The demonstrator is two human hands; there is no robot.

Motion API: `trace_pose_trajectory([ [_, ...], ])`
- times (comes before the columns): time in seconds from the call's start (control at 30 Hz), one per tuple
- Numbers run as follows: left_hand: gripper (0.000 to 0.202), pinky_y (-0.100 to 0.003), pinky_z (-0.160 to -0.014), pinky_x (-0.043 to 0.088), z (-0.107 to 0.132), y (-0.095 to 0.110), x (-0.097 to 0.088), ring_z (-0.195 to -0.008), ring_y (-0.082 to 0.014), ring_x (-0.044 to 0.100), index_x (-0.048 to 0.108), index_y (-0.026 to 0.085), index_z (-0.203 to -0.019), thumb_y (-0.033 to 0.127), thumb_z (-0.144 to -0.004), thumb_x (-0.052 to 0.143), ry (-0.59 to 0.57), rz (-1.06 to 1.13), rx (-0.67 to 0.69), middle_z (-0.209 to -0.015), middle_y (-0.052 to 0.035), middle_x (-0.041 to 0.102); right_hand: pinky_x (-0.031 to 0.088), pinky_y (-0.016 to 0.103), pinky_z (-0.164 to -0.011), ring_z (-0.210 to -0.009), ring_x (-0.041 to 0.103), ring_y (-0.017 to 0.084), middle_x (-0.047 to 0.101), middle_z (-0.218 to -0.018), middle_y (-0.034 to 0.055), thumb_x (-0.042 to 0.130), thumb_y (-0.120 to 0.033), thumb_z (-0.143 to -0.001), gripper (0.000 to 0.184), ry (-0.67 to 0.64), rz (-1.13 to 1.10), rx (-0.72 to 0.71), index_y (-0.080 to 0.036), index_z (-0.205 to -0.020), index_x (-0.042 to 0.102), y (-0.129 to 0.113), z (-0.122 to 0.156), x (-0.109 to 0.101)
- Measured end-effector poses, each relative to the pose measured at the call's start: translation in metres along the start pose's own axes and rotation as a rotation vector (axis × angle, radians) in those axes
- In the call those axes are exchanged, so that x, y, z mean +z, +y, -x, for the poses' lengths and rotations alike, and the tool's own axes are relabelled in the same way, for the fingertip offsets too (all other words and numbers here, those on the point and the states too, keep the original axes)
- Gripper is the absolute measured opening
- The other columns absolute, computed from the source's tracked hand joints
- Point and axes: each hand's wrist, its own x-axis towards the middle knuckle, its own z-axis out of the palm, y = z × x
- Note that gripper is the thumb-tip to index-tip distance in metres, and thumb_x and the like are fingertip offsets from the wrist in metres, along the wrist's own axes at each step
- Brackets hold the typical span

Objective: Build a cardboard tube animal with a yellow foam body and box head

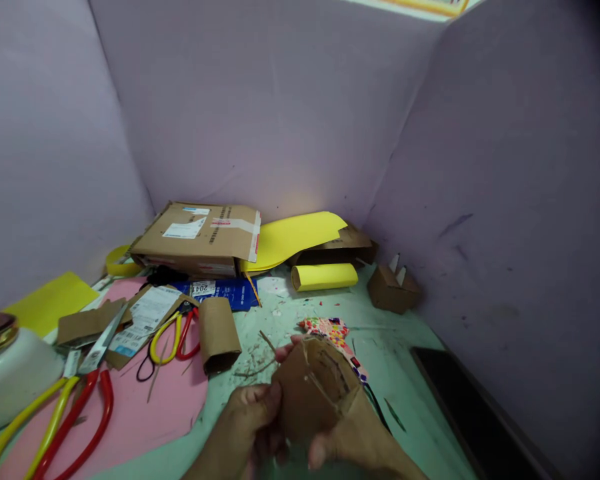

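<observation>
Both my hands hold a folded brown cardboard piece (pixel 314 390) low in the middle of the view. My left hand (pixel 247 427) grips its left side with closed fingers. My right hand (pixel 350 440) wraps its lower right edge, and a fingertip shows above the top edge. Thin slits or sticks mark the cardboard's face. Just behind it lies a strip of colourful patterned paper (pixel 330 330).
A cardboard tube (pixel 219 335) and small yellow-and-red scissors (pixel 173 337) lie to the left, on pink paper (pixel 170 400). Large red-and-yellow scissors (pixel 75 407) sit at far left beside a white jar (pixel 10 373). A taped box (pixel 197 237), yellow rolled paper (pixel 325 275) and a small cardboard box (pixel 393 290) stand behind.
</observation>
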Motion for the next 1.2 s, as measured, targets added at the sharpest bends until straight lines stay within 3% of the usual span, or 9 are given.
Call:
trace_pose_trajectory([
  [0.13,0.046,-0.025,-0.049,0.034,0.002,0.023,-0.017,-0.047,-0.0121,0.041,0.055,0.019,-0.043,0.051,-0.076,0.056,0.273,-0.526,0.381,-0.046,0.0007,0.043,0.041,0.049,-0.098,-0.108,0.058,0.035,0.066,-0.112,0.0127,0.091,-0.031,-0.04,0.075,0.197,0.266,0.009,-0.021,-0.108,0.061,-0.006,-0.014,-0.003],
  [0.23,0.032,-0.03,-0.074,0.045,-0.008,0.059,-0.04,-0.076,-0.0224,0.059,0.064,0.02,-0.086,0.049,-0.075,0.055,0.628,-0.725,0.544,-0.086,-0.0058,0.065,0.036,0.05,-0.102,-0.114,0.053,0.035,0.062,-0.118,0.012,0.086,-0.025,-0.045,0.07,0.302,0.304,0.019,-0.021,-0.109,0.058,0.002,-0.027,-0.001],
  [0.3,0.057,-0.043,-0.083,0.044,-0.022,0.08,-0.051,-0.095,-0.0339,0.061,0.051,0.017,-0.12,0.055,-0.078,0.047,0.75,-0.973,0.351,-0.112,-0.0159,0.062,0.036,0.049,-0.102,-0.114,0.053,0.033,0.061,-0.119,0.0115,0.084,-0.024,-0.046,0.069,0.299,0.249,0.03,-0.022,-0.11,0.056,0.011,-0.034,0.003],
  [0.37,0.073,-0.055,-0.086,0.041,-0.038,0.092,-0.059,-0.104,-0.0457,0.058,0.039,0.01,-0.132,0.06,-0.078,0.041,0.684,-1.105,0.172,-0.113,-0.0253,0.062,0.038,0.047,-0.1,-0.113,0.054,0.032,0.061,-0.118,0.0108,0.083,-0.021,-0.046,0.073,0.266,0.187,0.052,-0.022,-0.112,0.053,0.022,-0.037,0.008],
  [0.47,0.079,-0.061,-0.089,0.037,-0.056,0.09,-0.065,-0.111,-0.0515,0.052,0.041,0.008,-0.131,0.057,-0.071,0.054,0.583,-1.109,0.135,-0.12,-0.0301,0.058,0.042,0.043,-0.095,-0.107,0.057,0.03,0.062,-0.112,0.0081,0.083,-0.014,-0.044,0.076,0.23,0.14,0.078,-0.022,-0.113,0.051,0.032,-0.037,0.013],
  [0.6,0.081,-0.051,-0.093,0.042,-0.056,0.072,-0.074,-0.112,-0.039,0.057,0.032,0.009,-0.136,0.041,-0.067,0.06,0.482,-0.951,0.182,-0.126,-0.025,0.056,0.046,0.039,-0.088,-0.101,0.06,0.028,0.064,-0.105,0.0051,0.084,-0.014,-0.044,0.074,0.254,0.055,0.075,-0.021,-0.111,0.053,0.033,-0.036,0.013],
  [0.7,0.084,-0.037,-0.086,0.051,-0.043,0.057,-0.073,-0.108,-0.0286,0.061,0.031,0.015,-0.136,0.04,-0.064,0.067,0.291,-0.626,0.349,-0.125,-0.0158,0.058,0.045,0.039,-0.09,-0.103,0.059,0.028,0.065,-0.106,0.0047,0.083,-0.013,-0.045,0.074,0.265,-0.013,0.082,-0.022,-0.111,0.052,0.031,-0.035,0.012],
  [0.93,0.066,-0.034,-0.094,0.047,-0.026,0.031,-0.04,-0.113,-0.0275,0.058,0.049,0.019,-0.12,0.033,-0.062,0.078,0.005,-0.277,0.38,-0.123,-0.0113,0.062,0.047,0.038,-0.09,-0.102,0.061,0.026,0.064,-0.109,0.0055,0.084,-0.012,-0.046,0.078,0.209,-0.004,0.045,-0.022,-0.116,0.05,0.038,-0.034,0.014],
  [1.2,0.069,-0.037,-0.094,0.047,-0.03,0.027,-0.035,-0.111,-0.0303,0.059,0.051,0.017,-0.117,0.032,-0.057,0.082,-0.02,-0.145,0.393,-0.118,-0.0134,0.065,0.042,0.037,-0.098,-0.111,0.057,0.026,0.062,-0.117,0.0057,0.085,-0.009,-0.047,0.084,0.181,0.102,-0.028,-0.023,-0.121,0.049,0.047,-0.031,0.01],
])
